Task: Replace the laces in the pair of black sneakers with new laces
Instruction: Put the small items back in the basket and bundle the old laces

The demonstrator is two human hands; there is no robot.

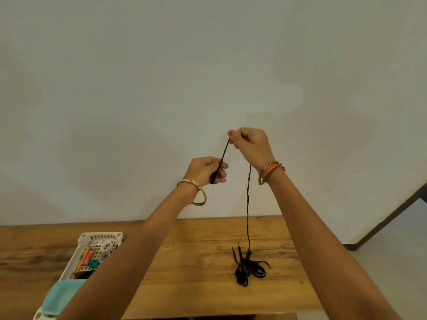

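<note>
Held aloft over the desk (196, 255), a black lace (248, 204) pinched between left hand (204, 170) and right hand (250, 144), tail trailing to the far-edge bundle (248, 270); likely untangling, sneakers unseen, threading next.

No legible text, label, brand, number or sign anywhere

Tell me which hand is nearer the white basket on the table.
Left. The left hand is raised above and right of the white basket, gripping the black lace. The right hand pinches the lace higher and farther right.
</note>
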